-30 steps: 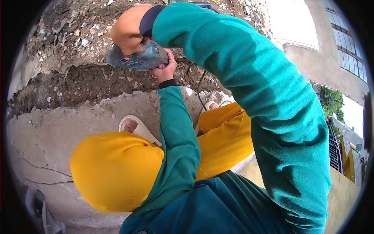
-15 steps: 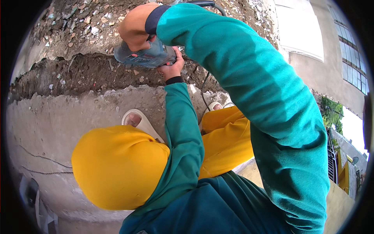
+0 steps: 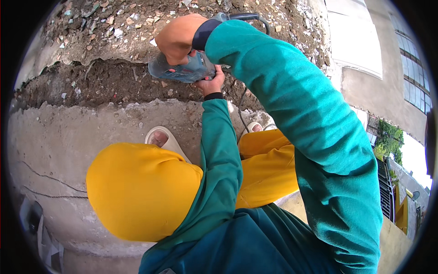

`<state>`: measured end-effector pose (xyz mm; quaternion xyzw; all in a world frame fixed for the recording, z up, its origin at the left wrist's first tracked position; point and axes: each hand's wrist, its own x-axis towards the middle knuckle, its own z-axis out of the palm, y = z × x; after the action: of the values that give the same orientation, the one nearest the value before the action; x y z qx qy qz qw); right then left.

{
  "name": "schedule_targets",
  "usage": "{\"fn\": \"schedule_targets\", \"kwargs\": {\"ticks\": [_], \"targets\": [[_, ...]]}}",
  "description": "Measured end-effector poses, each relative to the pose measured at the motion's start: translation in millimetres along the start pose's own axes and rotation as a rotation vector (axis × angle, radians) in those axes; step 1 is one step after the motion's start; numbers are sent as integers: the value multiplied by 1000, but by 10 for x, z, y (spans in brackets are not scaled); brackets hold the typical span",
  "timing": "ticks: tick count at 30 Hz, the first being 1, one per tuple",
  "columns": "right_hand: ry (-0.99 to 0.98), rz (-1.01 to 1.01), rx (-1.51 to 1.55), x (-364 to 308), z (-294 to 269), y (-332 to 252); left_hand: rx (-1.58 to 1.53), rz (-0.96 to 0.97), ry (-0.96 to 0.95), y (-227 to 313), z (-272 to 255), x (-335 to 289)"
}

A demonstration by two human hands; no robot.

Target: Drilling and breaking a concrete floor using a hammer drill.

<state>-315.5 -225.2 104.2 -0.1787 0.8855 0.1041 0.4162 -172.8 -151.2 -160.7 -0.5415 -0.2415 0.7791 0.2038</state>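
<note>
A blue corded power tool (image 3: 185,68) is held at the near side of a rubble-strewn bank, over a trench of dark soil (image 3: 100,84). My right hand (image 3: 179,39) is wrapped over its top, the wrist bent, with the arm reaching across from the right. From below, my left hand (image 3: 212,85) grips the end of the body nearer the right. Whatever tip or bit the tool carries is hidden. Its black cord (image 3: 242,109) runs down past my feet, and a dark cord sleeve (image 3: 244,17) shows beyond my right cuff.
Broken stones and tile chips (image 3: 118,32) cover the bank. I am on a concrete ledge (image 3: 68,132) with a rough broken edge, in cream open-toed footwear (image 3: 166,141) and yellow trousers (image 3: 143,192). Dark cables (image 3: 50,178) lie at the left. A building wall (image 3: 365,91) stands at the right.
Both hands and the power tool have shifted slightly to the right and down in the picture. The grip looks the same. The background has also shifted a little as the view moved.
</note>
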Motion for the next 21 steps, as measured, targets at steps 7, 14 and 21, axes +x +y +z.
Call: {"fn": "schedule_targets", "kwargs": {"ticks": [7, 14, 21], "targets": [[100, 73, 29, -897, 392, 179, -27, 75, -70, -314, -322, -57], [239, 258, 428, -2718, 1432, 775, 369, -126, -225, -1319, -915, -484], [372, 613, 875, -3708, 1978, 919, 554, -69, 83, -1997, -1180, -764]]}}
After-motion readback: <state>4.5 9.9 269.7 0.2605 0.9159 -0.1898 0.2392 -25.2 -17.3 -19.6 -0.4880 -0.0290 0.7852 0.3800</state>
